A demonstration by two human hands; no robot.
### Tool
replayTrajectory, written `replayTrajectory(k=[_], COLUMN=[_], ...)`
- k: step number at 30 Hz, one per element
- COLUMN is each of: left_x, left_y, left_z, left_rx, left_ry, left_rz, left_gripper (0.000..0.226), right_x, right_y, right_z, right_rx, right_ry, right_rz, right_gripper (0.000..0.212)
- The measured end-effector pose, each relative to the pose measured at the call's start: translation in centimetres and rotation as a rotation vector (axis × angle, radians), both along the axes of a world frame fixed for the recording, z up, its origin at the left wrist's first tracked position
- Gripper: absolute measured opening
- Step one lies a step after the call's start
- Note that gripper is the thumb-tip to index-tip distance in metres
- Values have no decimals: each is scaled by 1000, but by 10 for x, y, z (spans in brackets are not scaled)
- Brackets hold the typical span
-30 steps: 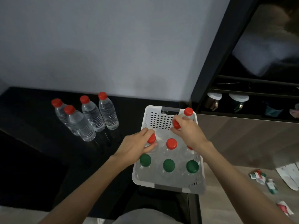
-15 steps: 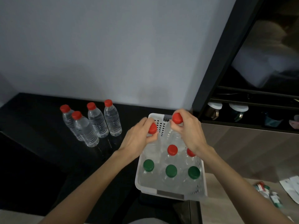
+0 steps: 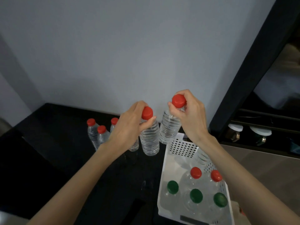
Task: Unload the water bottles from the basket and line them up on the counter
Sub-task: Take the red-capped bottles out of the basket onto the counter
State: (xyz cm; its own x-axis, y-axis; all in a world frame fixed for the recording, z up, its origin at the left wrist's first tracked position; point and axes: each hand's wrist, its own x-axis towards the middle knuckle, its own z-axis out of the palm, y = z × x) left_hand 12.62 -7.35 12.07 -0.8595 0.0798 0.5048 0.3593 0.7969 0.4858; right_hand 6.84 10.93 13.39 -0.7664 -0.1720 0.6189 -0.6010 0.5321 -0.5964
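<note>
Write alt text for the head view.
Left hand and right hand each grip a red-capped bottle by the top, the left bottle and right bottle held above a black counter. A white basket shows two red caps, three green caps; other bottles stand at left.

no legible txt, basket label (image 3: 194, 219) too dark to read

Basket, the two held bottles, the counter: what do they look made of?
Basket: white moulded plastic, matte, with punched round holes. Held bottles: clear thin plastic, ribbed see-through walls; red caps look like opaque plastic. Counter: black, glossy, faint bottle reflections; stone or laminate, cannot tell.
</note>
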Motion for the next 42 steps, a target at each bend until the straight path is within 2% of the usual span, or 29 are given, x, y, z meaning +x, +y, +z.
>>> replayTrajectory(k=[6,14,17,22,31,36,42], left_x=[15,32,36,33,3,-5,-3], left_y=[-58,-142,-167,-201,-229,-232,-222], left_z=[-26,-65,-83,-104,-134,-146,-155], left_rx=[-47,10,32,51,153,131,77], left_ry=[-101,-265,-268,-318,-404,-413,-373], left_rz=[2,97,95,135,168,125,207], left_gripper=[18,22,20,17,15,14,29], right_x=[-3,-11,-15,-10,-21,-29,-31], right_y=[-54,-114,-134,-161,-186,-183,-179], right_z=[-25,-78,-101,-129,-153,-157,-159], right_rx=[22,269,357,454,429,377,392], right_ry=[-57,-257,-333,-354,-403,-445,-483], right_rz=[102,275,285,262,340,335,344], right_gripper=[23,24,26,23,17,16,17])
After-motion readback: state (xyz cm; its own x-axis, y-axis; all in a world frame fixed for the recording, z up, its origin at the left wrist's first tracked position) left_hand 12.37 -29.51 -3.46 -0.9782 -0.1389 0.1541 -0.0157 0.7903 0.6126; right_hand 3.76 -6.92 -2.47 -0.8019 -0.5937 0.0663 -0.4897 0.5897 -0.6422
